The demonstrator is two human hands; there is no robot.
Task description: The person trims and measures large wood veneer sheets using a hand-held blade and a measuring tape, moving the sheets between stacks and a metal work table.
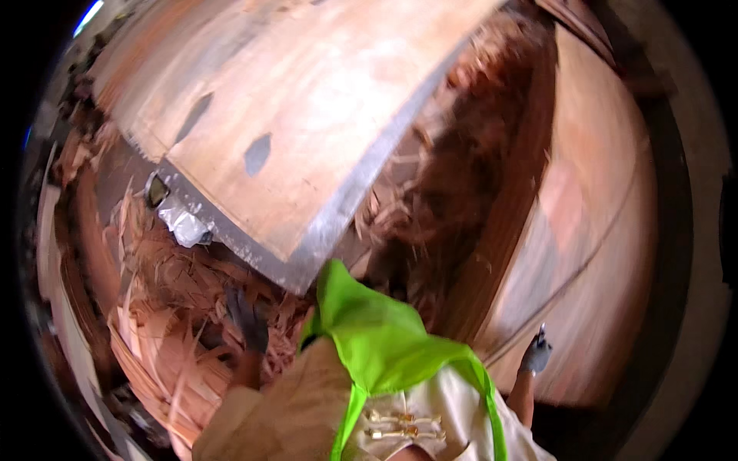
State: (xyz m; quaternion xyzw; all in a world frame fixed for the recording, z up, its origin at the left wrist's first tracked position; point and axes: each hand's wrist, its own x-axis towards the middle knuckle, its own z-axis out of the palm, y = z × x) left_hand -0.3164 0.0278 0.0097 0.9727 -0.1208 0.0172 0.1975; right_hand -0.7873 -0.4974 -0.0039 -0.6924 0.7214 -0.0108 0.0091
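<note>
My left hand [250, 321], in a dark glove, hangs over loose reddish wood strips [181, 338] at the lower left. Its fingers look stretched out and hold nothing that I can see, though motion smears them. On the right, my right hand [536, 356] wears a grey glove and is closed, with a small dark and shiny tip sticking out past the fingers. What it grips is too small to name. It is over the near edge of a stack of thin wood veneer sheets [573, 253], beside a long dark line crossing the top sheet.
Ahead stands a table [311, 261] with a grey metal edge, bearing a pale veneer sheet [307, 138] with two dark holes. Crumpled clear plastic [183, 224] sticks to its left corner. Wood shreds [400, 200] fill the gap between table and stack. My green apron [384, 346] hangs in front.
</note>
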